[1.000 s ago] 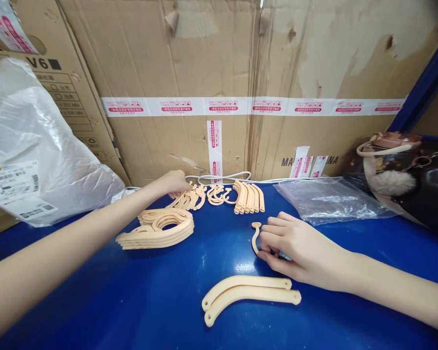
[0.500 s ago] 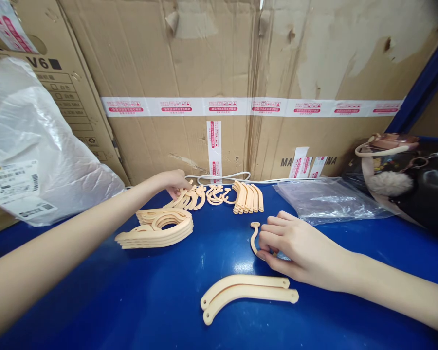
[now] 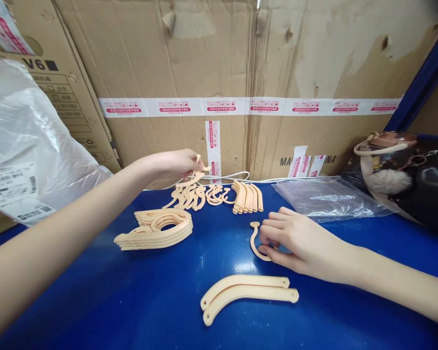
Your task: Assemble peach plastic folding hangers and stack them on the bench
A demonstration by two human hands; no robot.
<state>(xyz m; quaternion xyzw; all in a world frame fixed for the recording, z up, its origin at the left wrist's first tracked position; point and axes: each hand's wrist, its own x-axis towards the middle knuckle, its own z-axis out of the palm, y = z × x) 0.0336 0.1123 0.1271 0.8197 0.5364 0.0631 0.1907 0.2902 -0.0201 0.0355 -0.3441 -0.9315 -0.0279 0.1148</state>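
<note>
My left hand (image 3: 190, 164) is raised over the back of the blue table, pinching a beige curved plastic piece (image 3: 193, 180) that is partly hidden by the fingers. Below it lies a row of similar short curved pieces (image 3: 190, 198). A beige plastic hook (image 3: 254, 240) rests flat on the table, and the curled fingers of my right hand (image 3: 295, 244) close on its right side. Nearer to me, two long curved hanger arms (image 3: 250, 292) lie side by side. To the left is a stack of beige hanger-shaped pieces (image 3: 156, 232).
More hooks (image 3: 214, 194) and a bundle of curved arms (image 3: 246, 197) lie at the back. A clear plastic bag (image 3: 328, 197) is on the right, beside a black bag (image 3: 427, 184). A white parcel bag (image 3: 32, 141) stands left. Cardboard (image 3: 178, 141) and a white cable (image 3: 233, 176) border the back.
My left hand has lifted up and slightly right from the row of short pieces, bringing a curved piece with it. My right hand has barely moved at the hook.
</note>
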